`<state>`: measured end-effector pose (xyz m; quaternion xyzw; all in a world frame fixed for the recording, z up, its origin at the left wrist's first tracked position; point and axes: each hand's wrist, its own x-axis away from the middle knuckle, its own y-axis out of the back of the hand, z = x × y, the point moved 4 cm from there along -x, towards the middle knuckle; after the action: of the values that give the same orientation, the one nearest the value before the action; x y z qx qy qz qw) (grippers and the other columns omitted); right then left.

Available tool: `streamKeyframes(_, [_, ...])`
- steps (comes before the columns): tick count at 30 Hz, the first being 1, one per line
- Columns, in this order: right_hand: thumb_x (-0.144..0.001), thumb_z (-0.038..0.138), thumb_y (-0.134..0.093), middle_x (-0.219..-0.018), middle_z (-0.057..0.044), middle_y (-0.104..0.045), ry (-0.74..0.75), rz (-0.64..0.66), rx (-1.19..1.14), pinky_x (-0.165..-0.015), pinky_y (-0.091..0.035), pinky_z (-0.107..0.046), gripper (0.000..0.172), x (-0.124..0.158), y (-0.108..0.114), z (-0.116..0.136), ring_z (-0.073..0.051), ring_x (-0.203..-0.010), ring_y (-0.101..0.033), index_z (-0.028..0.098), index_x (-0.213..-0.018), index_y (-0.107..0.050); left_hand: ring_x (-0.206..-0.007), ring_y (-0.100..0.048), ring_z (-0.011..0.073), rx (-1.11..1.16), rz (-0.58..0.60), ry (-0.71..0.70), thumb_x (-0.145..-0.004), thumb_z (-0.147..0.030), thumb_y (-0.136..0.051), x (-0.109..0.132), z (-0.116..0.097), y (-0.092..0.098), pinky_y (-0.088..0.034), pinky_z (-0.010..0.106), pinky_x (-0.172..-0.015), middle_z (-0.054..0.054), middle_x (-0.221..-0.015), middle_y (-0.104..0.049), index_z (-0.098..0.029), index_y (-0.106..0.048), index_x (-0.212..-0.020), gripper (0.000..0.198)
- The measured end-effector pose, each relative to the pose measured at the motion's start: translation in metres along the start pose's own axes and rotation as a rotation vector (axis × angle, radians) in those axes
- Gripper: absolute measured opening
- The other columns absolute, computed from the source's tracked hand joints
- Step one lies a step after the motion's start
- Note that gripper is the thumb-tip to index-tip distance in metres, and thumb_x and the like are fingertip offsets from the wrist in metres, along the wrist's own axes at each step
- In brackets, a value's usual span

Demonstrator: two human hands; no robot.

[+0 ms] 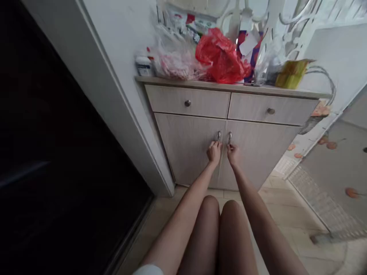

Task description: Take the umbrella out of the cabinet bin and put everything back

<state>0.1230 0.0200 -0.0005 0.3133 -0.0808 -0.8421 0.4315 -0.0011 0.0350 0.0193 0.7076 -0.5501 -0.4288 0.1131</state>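
Nearest you, your bare legs [200, 244] are drawn together below your hands, between your outstretched forearms [187, 202]. Your left hand [214, 152] has its fingers curled round the lower end of the left handle [219, 135], and your right hand [233, 154] grips the lower end of the right handle [229, 136]; the picture is a little blurred, so how tightly your fingers wrap is hard to say. Both handles stand upright, their upper ends showing just above your hands, near the meeting edges of the left door [186, 147] and the right door [263, 152], closed in the front of the cupboard [249, 131]. Up and left of your left hand is the left drawer [208, 103] with its round knob [187, 103]; up and right of your right hand is the right drawer [249, 108] with a matching knob [271, 111]. On the cupboard top [275, 90], well above both hands, sits a red bag [220, 57], with a clear bag [176, 57] to the left and a yellow packet [292, 74] off to the right of your right hand
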Motion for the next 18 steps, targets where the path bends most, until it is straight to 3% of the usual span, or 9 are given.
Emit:
streamKeyframes(13, [-0.094, 0.038, -0.044, -0.105, -0.017, -0.074, -0.046, 0.013, 0.128, -0.080, -0.050, -0.034, 0.044, -0.005, -0.003, -0.001, -0.027, -0.088, -0.070, 0.010, -0.110, -0.074, -0.095, -0.065, 0.0194, -0.037, 0.032, 0.022, -0.100, -0.026, -0.049, -0.007, 0.000, -0.004, -0.041, 0.027, -0.077, 0.013, -0.112, -0.069, -0.017, -0.070, -0.116, 0.027])
streamKeyframes(18, [-0.094, 0.033, -0.048, -0.110, -0.017, -0.073, -0.080, 0.045, 0.148, -0.084, -0.049, -0.034, 0.039, -0.008, 0.004, 0.007, -0.027, -0.096, -0.069, 0.010, -0.114, -0.073, -0.098, -0.066, 0.0217, -0.046, 0.202, 0.064, -0.098, -0.028, -0.055, -0.016, -0.005, 0.010, -0.042, 0.028, -0.078, 0.013, -0.108, -0.070, -0.018, -0.073, -0.109, 0.023])
